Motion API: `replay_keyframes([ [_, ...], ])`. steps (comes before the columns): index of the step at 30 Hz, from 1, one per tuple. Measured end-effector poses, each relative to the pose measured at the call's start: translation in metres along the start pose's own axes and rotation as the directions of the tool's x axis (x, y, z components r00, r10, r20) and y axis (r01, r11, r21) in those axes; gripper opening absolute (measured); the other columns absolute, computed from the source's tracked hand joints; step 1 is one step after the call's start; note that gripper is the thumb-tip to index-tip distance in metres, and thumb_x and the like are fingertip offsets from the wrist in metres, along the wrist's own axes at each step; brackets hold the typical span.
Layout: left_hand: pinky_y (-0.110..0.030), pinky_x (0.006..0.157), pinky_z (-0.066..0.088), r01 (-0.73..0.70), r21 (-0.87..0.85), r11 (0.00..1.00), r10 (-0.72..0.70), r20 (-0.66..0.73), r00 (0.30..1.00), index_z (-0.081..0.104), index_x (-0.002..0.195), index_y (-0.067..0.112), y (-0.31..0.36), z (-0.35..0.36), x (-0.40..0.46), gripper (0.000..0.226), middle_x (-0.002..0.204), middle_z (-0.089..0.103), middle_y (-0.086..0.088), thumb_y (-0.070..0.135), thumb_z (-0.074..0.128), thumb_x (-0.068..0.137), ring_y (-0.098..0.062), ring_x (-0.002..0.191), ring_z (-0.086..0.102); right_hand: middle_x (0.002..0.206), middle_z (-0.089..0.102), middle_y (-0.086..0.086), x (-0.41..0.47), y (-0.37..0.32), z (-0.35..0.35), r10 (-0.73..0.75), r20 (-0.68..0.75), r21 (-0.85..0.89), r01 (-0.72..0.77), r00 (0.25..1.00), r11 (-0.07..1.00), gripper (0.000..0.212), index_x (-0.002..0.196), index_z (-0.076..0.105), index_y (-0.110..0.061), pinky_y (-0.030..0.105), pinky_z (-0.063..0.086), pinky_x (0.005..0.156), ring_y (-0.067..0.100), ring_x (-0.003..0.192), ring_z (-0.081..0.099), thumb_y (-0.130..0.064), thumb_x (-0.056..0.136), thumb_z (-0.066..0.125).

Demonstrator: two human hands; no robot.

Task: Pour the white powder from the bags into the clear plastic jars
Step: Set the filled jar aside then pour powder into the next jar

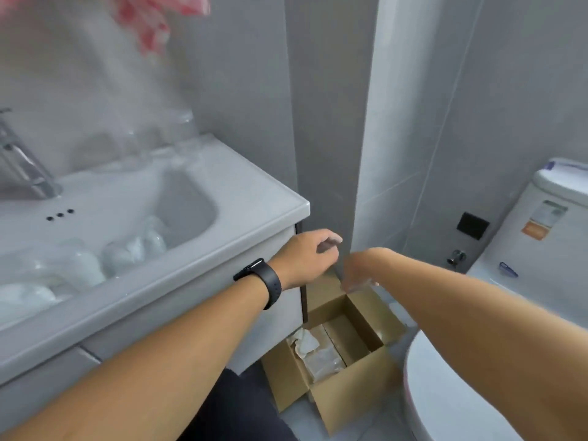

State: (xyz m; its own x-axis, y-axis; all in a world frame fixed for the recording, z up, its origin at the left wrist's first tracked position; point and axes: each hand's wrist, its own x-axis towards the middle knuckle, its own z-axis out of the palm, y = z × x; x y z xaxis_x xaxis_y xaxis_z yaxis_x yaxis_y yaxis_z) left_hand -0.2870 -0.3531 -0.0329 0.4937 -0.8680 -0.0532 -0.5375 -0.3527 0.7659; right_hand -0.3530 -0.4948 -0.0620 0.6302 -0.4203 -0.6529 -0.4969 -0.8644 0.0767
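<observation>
Both my arms reach forward past the right end of the sink (222, 192), above an open box (337, 354) on the floor.

1. Left hand (305, 256): extended beyond the sink corner, over the gap between the cabinet (273, 316) and the grey wall (321, 122). The fingers are loosely curled with the tips drawn toward the thumb. I cannot tell whether they pinch anything; the frame is blurred there. A black watch (262, 280) sits on this wrist.

2. Right hand (356, 272): hanging palm-down directly over the box's far flap. The fingers point downward. A pale, glossy shape shows at the fingertips, but blur prevents me from telling whether it is held, or whether the fingers are spread or closed.

3. Bags (133, 249): several clear bags of white powder lie in the sink basin, left of both hands and well apart from them.

4. Jars (165, 132): clear, blurred shapes stand on the back ledge of the sink against the wall.

5. Box: cardboard, flaps open, wedged between the cabinet and the toilet (445, 393). It holds crumpled white paper (302, 342) and clear plastic wrapping (324, 361).

6. Tap (28, 167): at the far left edge of the sink.
</observation>
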Motion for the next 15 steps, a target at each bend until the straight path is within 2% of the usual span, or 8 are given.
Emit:
replay_keyframes([
  [2, -0.029, 0.082, 0.06, -0.04, -0.071, 0.997, 0.038, -0.029, 0.999, 0.063, 0.127, 0.022, 0.038, -0.035, -0.004, 0.028, 0.103, 0.062, 0.014, 0.023, 0.054, 0.1, -0.019, 0.094, 0.069, 0.118, 0.065, 0.005, -0.015, -0.005, -0.04, 0.023, -0.042, -0.079, -0.026, 0.999, 0.997, 0.046, 0.132, 0.061, -0.01, 0.037, 0.048, 0.107, 0.024, 0.105, 0.061, -0.044, 0.101, 0.057],
  [4, -0.034, 0.088, 0.059, -0.101, -0.04, 0.994, 0.097, -0.091, 0.991, 0.064, 0.123, 0.024, 0.063, -0.077, -0.015, 0.028, 0.103, 0.062, 0.015, 0.023, 0.055, 0.097, -0.019, 0.094, 0.068, 0.112, 0.067, 0.002, -0.034, -0.017, -0.084, 0.064, -0.103, -0.17, -0.081, 0.993, 0.982, 0.043, 0.128, 0.063, -0.014, 0.04, 0.046, 0.11, 0.023, 0.112, 0.06, -0.045, 0.098, 0.061],
  [6, -0.029, 0.091, 0.054, -0.136, 0.043, 0.99, 0.141, -0.168, 0.976, 0.065, 0.121, 0.027, 0.076, -0.114, -0.023, 0.027, 0.11, 0.063, 0.012, 0.025, 0.056, 0.095, -0.009, 0.09, 0.062, 0.087, 0.061, -0.002, -0.054, -0.029, -0.121, 0.113, -0.154, -0.205, -0.143, 0.982, 0.968, 0.034, 0.106, 0.065, -0.014, 0.04, 0.047, 0.107, 0.025, 0.105, 0.06, -0.046, 0.096, 0.064],
  [8, -0.021, 0.085, 0.045, -0.124, 0.141, 0.982, 0.156, -0.242, 0.958, 0.065, 0.121, 0.026, 0.081, -0.147, -0.035, 0.027, 0.115, 0.064, 0.009, 0.025, 0.055, 0.096, -0.007, 0.092, 0.058, 0.081, 0.056, -0.003, -0.068, -0.045, -0.152, 0.147, -0.23, -0.165, -0.187, 0.962, 0.968, 0.033, 0.083, 0.056, -0.016, 0.04, 0.048, 0.103, 0.027, 0.098, 0.06, -0.045, 0.091, 0.068],
  [9, -0.018, 0.081, 0.042, -0.113, 0.18, 0.977, 0.161, -0.284, 0.945, 0.065, 0.122, 0.025, 0.079, -0.168, -0.044, 0.027, 0.115, 0.064, 0.008, 0.025, 0.055, 0.097, -0.008, 0.094, 0.058, 0.084, 0.057, -0.004, -0.075, -0.061, -0.169, 0.146, -0.288, -0.143, -0.193, 0.947, 0.971, 0.033, 0.083, 0.055, -0.017, 0.039, 0.049, 0.1, 0.027, 0.1, 0.061, -0.045, 0.09, 0.07],
  [12, -0.009, 0.071, 0.038, -0.039, 0.23, 0.972, 0.13, -0.396, 0.909, 0.066, 0.12, 0.023, 0.061, -0.221, -0.072, 0.026, 0.115, 0.064, 0.009, 0.024, 0.056, 0.096, -0.01, 0.094, 0.057, 0.091, 0.06, -0.003, -0.082, -0.109, -0.211, 0.069, -0.394, -0.067, -0.104, 0.917, 0.992, 0.036, 0.111, 0.06, -0.021, 0.038, 0.048, 0.102, 0.026, 0.107, 0.065, -0.049, 0.09, 0.068],
  [14, -0.01, 0.069, 0.039, 0.022, 0.244, 0.97, 0.094, -0.455, 0.886, 0.067, 0.118, 0.023, 0.04, -0.25, -0.092, 0.025, 0.117, 0.064, 0.008, 0.025, 0.056, 0.096, -0.01, 0.093, 0.058, 0.078, 0.062, -0.001, -0.085, -0.142, -0.228, 0.002, -0.456, -0.054, -0.03, 0.89, 0.998, 0.037, 0.104, 0.065, -0.013, 0.038, 0.05, 0.103, 0.025, 0.093, 0.068, -0.047, 0.089, 0.066],
  [15, -0.011, 0.07, 0.039, 0.059, 0.255, 0.965, 0.074, -0.481, 0.873, 0.067, 0.117, 0.022, 0.026, -0.265, -0.108, 0.024, 0.116, 0.064, 0.008, 0.025, 0.056, 0.096, -0.009, 0.092, 0.059, 0.073, 0.061, 0.0, -0.089, -0.164, -0.234, -0.046, -0.503, -0.064, 0.015, 0.863, 0.998, 0.032, 0.093, 0.065, -0.011, 0.037, 0.052, 0.1, 0.025, 0.083, 0.067, -0.043, 0.09, 0.063],
])
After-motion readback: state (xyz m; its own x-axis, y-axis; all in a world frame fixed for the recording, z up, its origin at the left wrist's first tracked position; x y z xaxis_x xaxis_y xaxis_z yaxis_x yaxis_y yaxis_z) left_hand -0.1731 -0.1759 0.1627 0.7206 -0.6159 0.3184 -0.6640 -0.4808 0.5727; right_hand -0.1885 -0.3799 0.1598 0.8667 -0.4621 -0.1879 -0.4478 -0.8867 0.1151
